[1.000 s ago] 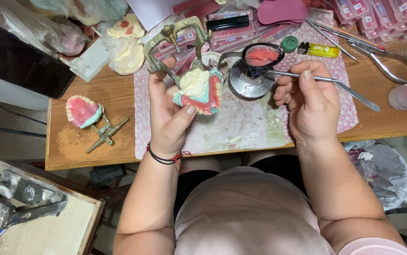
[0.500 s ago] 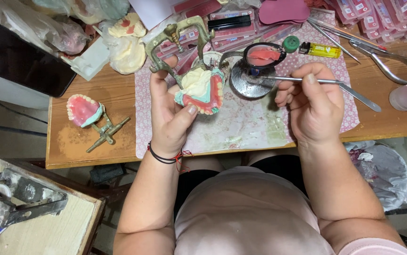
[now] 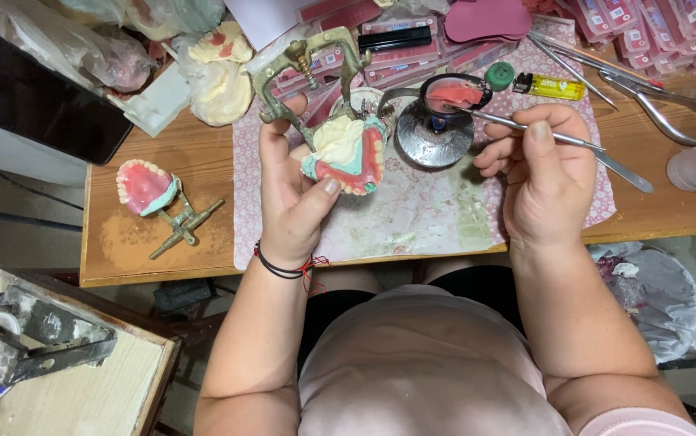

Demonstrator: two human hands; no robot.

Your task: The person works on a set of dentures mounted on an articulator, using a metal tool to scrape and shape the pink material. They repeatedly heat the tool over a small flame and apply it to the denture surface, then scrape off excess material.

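Observation:
My left hand (image 3: 293, 198) grips a brass dental articulator (image 3: 309, 64) that carries a pink wax denture on a pale plaster cast (image 3: 346, 153), held up over a flowered mat (image 3: 412, 214). My right hand (image 3: 543, 173) holds a thin metal wax tool (image 3: 574, 144) like a pen. Its tip reaches left into a small black-rimmed dish of melted pink wax (image 3: 454, 94), which sits over a round metal burner (image 3: 430, 137).
A second pink denture on a brass part (image 3: 154, 194) lies at the left of the wooden table (image 3: 122, 242). A yellow lighter (image 3: 548, 85), pliers (image 3: 658, 105), metal tools, pink boxes and plaster casts crowd the back. A dark tablet (image 3: 37, 97) lies far left.
The right hand has shifted slightly, with the tool tip moving up into the wax dish. The left hand keeps the articulator in about the same place.

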